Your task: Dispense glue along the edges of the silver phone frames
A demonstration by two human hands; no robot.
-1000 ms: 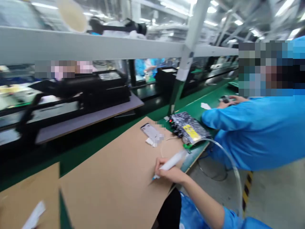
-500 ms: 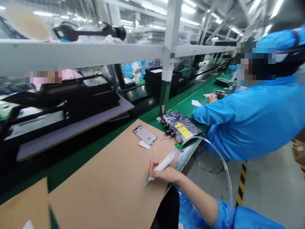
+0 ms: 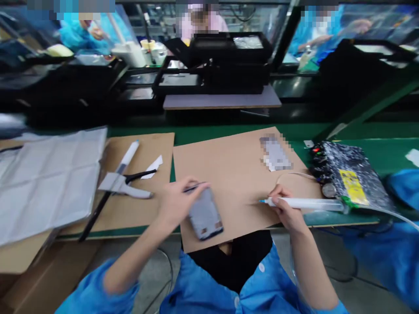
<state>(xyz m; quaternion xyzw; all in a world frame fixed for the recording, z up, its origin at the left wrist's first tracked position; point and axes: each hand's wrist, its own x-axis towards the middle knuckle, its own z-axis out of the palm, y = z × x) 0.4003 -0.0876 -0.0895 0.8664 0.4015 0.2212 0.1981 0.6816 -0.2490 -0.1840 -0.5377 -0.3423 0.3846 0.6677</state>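
Note:
My left hand is closed round a grey phone frame, held over the near edge of a brown cardboard sheet; a thin dark tool also shows at its fingers. My right hand grips a white syringe-like dispenser with a blue tip pointing left, low over the cardboard. A clear hose runs from its rear end to the right. A second phone frame, blurred out, lies farther back on the cardboard.
A speckled black controller box with a yellow label sits on the green bench at right. Left lie another cardboard sheet, a white dispenser gun, black tweezers and a grey folded sheet. Black trays stand behind. A co-worker's blue sleeve is at right.
The camera has swung left and down from the co-worker to my own bench. My left hand has come into view holding a phone frame. The right hand still grips the dispenser.

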